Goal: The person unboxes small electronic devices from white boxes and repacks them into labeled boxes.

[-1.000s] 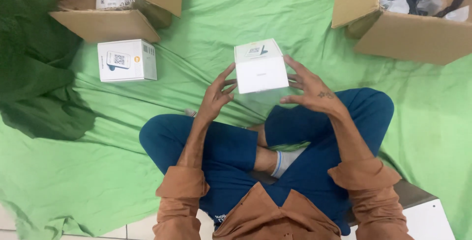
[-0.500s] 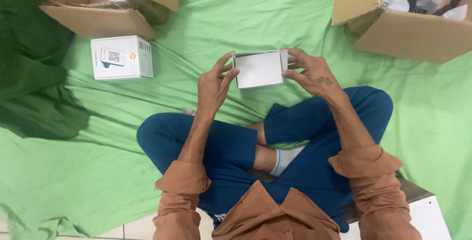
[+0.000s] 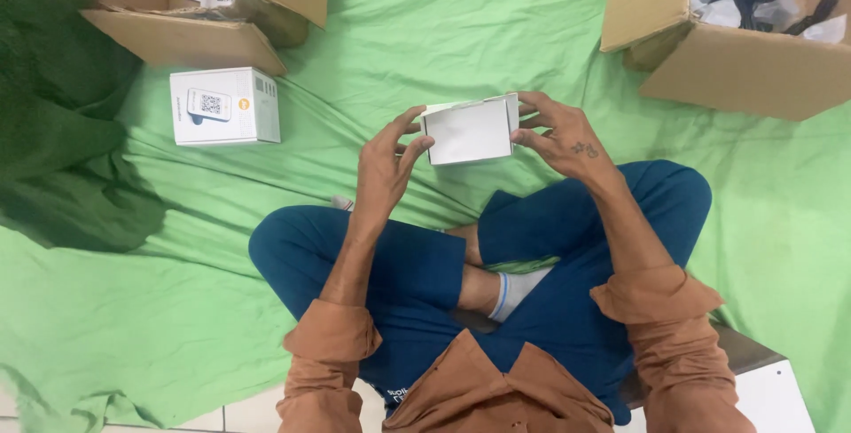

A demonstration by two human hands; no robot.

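I sit cross-legged on a green cloth (image 3: 425,34) in blue trousers and an orange-brown shirt. Both hands hold a small white cardboard box (image 3: 470,130) above my knees. My left hand (image 3: 388,165) grips its left side with fingers and thumb. My right hand (image 3: 557,139) clasps its right side, fingers over the top edge. A plain white face of the box is turned toward me.
A second white box with a printed label (image 3: 225,106) lies on the cloth at the left. An open brown carton (image 3: 199,30) stands at the top left, another (image 3: 736,61) with black cables and white bags at the top right. A person in dark green (image 3: 62,114) sits at the left.
The box has been turned in my hands from its printed face to a plain white face and lowered slightly. Both hands stayed on it.
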